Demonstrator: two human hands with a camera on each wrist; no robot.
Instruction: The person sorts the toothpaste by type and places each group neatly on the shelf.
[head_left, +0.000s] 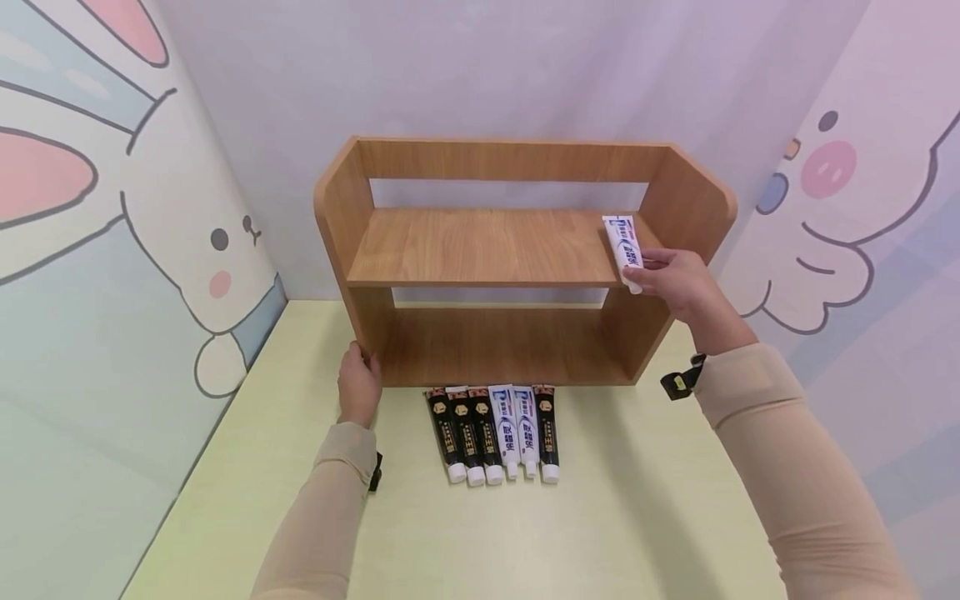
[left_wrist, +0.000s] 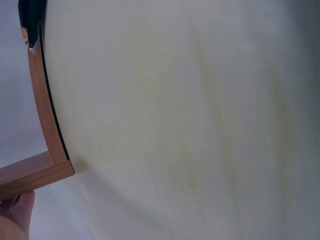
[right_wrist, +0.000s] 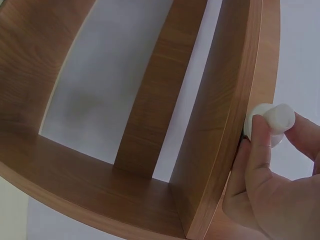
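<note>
My right hand (head_left: pixel 675 279) pinches a white toothpaste tube (head_left: pixel 622 242) near its cap, at the right end of the shelf unit's upper board (head_left: pixel 480 246). The tube's flat end points back over the board and its cap reaches past the front edge. In the right wrist view the white cap (right_wrist: pixel 279 119) shows between thumb and fingers, beside the wood. My left hand (head_left: pixel 358 385) holds the lower front of the left side panel (head_left: pixel 341 208); its thumb (left_wrist: pixel 21 212) touches the wood in the left wrist view, other fingers mostly hidden.
In front of the unit, several toothpaste tubes lie in a row, caps toward me: black ones (head_left: pixel 483 429) and two white ones (head_left: pixel 527 429) between them. The unit's lower board (head_left: pixel 510 346) stands on the pale table (head_left: pixel 480 533). Walls with cartoon animals (head_left: pixel 217 258) flank both sides.
</note>
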